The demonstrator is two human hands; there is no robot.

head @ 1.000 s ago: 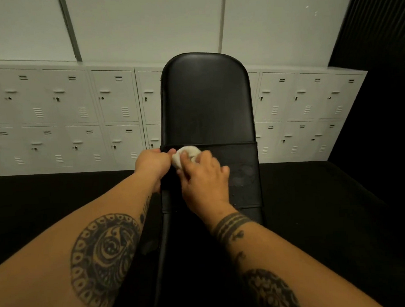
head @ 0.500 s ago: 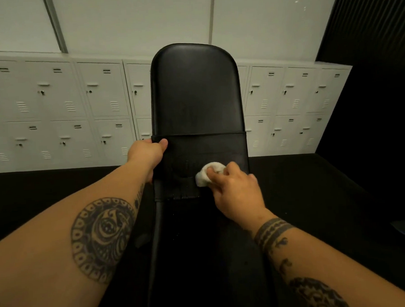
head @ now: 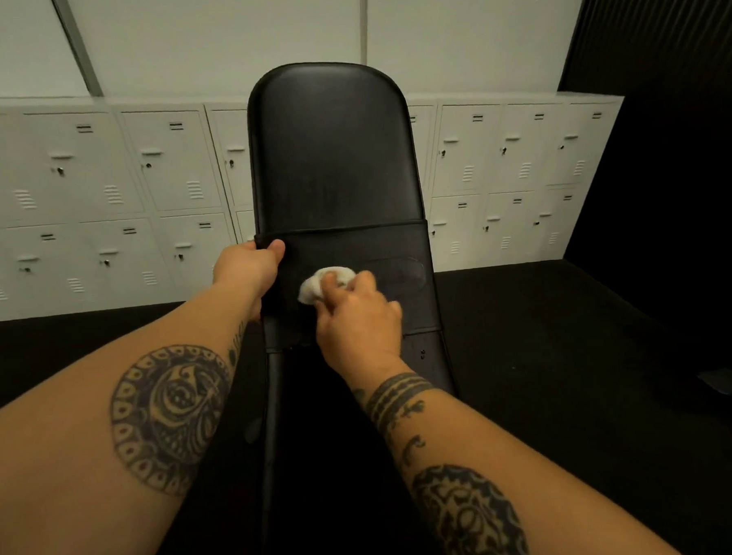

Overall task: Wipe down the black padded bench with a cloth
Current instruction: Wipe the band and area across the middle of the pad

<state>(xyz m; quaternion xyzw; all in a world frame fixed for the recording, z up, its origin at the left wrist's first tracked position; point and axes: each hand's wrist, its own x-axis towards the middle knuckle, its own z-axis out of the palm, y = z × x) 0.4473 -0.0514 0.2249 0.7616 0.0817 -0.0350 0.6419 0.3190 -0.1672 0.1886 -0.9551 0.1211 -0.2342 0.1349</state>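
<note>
Head view: bench [head: 332, 151] runs away; right hand [head: 358, 320] clutches cloth [head: 312, 287], left hand [head: 247, 267] grips it

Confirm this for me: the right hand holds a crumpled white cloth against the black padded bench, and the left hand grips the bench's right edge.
Not quite. The head view shows the left hand gripping the left edge of the black padded bench, not the right. The rest stands: the right hand holds the crumpled white cloth against the bench.
</note>
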